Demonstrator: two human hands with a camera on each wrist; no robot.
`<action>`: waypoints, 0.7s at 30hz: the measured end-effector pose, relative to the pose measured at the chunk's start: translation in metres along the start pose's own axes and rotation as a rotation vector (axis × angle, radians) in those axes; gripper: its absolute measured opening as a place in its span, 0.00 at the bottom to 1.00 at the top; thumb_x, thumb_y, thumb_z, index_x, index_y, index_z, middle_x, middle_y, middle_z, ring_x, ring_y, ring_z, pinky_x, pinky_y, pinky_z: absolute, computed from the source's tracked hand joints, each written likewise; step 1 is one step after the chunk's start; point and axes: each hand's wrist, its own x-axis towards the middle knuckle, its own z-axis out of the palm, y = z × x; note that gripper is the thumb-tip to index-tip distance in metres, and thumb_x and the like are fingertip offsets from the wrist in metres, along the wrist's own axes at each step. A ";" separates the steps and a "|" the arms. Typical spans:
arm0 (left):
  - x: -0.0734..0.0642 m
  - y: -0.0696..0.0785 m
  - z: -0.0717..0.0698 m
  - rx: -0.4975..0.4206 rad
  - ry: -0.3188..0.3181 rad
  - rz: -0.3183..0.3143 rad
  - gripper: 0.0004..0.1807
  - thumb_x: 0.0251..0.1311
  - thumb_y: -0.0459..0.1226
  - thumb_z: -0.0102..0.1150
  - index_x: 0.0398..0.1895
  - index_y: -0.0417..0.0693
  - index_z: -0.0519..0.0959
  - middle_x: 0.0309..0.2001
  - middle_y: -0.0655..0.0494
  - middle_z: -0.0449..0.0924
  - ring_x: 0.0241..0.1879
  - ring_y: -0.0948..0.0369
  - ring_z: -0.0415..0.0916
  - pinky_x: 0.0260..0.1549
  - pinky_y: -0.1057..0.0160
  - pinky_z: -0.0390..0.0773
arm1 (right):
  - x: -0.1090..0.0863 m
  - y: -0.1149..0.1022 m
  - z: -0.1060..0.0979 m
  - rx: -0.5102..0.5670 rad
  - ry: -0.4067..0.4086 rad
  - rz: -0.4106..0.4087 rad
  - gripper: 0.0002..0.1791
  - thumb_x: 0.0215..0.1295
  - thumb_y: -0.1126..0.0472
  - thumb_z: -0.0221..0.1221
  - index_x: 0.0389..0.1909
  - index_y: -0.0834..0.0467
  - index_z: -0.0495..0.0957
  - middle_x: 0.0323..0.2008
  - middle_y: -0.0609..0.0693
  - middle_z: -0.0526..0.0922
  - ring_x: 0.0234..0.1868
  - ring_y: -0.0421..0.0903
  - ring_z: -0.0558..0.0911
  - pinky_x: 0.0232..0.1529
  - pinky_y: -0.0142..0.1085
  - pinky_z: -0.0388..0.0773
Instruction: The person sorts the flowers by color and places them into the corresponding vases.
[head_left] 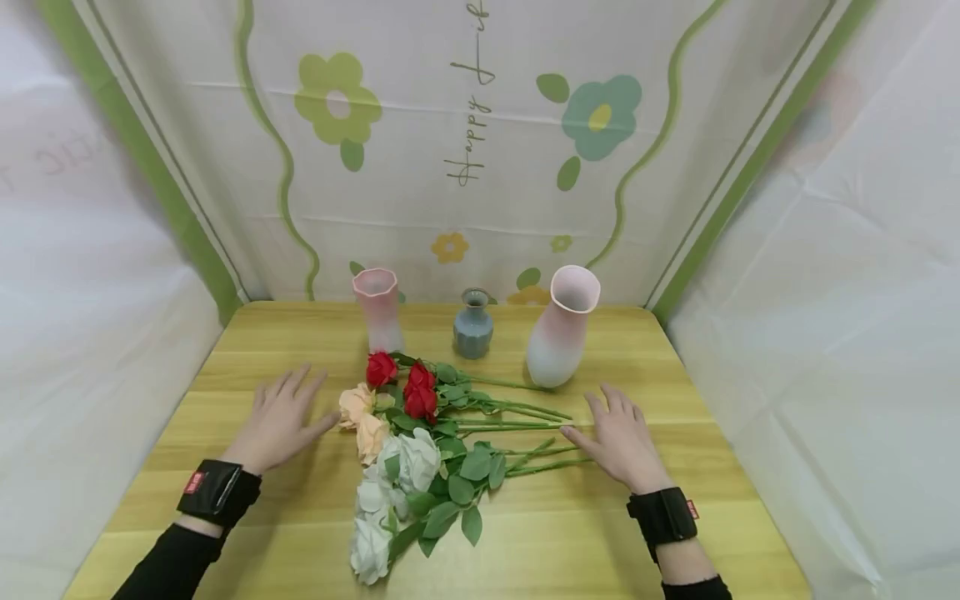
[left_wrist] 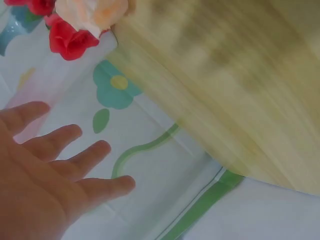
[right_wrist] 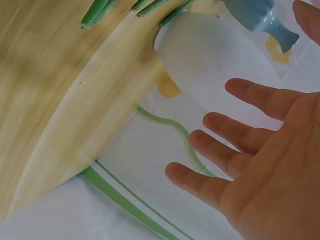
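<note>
Beside the flowers, at their bloom end, the left hand lies palm down, fingers straight and spread apart; its thumb points at the peach roses, just beside them, and whether they touch I cannot tell. Across from it, at the cut ends of the green stems, the right hand is likewise spread, its thumb close to the nearest tips. Between the hands, the red roses lie farther from the person and the white roses nearer. Past the flowers stand a slim pink vase on the left, a small blue vase in the middle and a larger pink-and-white vase on the right, just beyond the right fingers. Flowers and vases rest on the wooden counter, backed by a flower-printed cloth.
</note>
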 end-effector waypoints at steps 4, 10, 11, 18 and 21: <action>0.012 -0.007 -0.001 -0.034 0.026 0.024 0.43 0.68 0.56 0.55 0.73 0.34 0.58 0.71 0.29 0.52 0.66 0.31 0.52 0.60 0.26 0.49 | 0.004 -0.003 0.002 -0.016 0.011 -0.038 0.42 0.66 0.36 0.58 0.64 0.68 0.69 0.67 0.72 0.61 0.67 0.68 0.61 0.63 0.65 0.58; 0.044 -0.012 -0.004 -0.163 0.014 0.004 0.49 0.68 0.55 0.55 0.77 0.34 0.47 0.73 0.29 0.47 0.69 0.32 0.48 0.63 0.32 0.51 | 0.008 -0.011 0.006 0.011 0.041 -0.131 0.30 0.67 0.45 0.62 0.58 0.65 0.76 0.65 0.69 0.65 0.65 0.67 0.64 0.60 0.66 0.62; 0.049 -0.012 -0.004 -0.193 0.007 -0.012 0.50 0.67 0.55 0.56 0.77 0.35 0.45 0.73 0.30 0.45 0.69 0.33 0.47 0.64 0.32 0.50 | 0.008 -0.014 0.007 0.016 0.042 -0.150 0.28 0.67 0.46 0.63 0.56 0.64 0.77 0.64 0.68 0.66 0.65 0.66 0.65 0.60 0.65 0.62; 0.082 -0.001 -0.010 -0.323 0.006 -0.102 0.56 0.66 0.59 0.54 0.77 0.37 0.33 0.75 0.32 0.35 0.73 0.36 0.38 0.67 0.35 0.45 | 0.011 -0.026 0.022 0.021 0.076 -0.309 0.19 0.64 0.55 0.66 0.50 0.64 0.81 0.60 0.66 0.72 0.61 0.63 0.70 0.59 0.59 0.68; 0.092 0.004 -0.009 -0.373 0.027 -0.120 0.58 0.65 0.60 0.55 0.77 0.38 0.29 0.76 0.35 0.29 0.74 0.39 0.33 0.68 0.36 0.43 | 0.011 -0.032 0.028 0.024 0.082 -0.356 0.20 0.63 0.56 0.68 0.49 0.65 0.81 0.58 0.66 0.73 0.60 0.62 0.71 0.58 0.57 0.70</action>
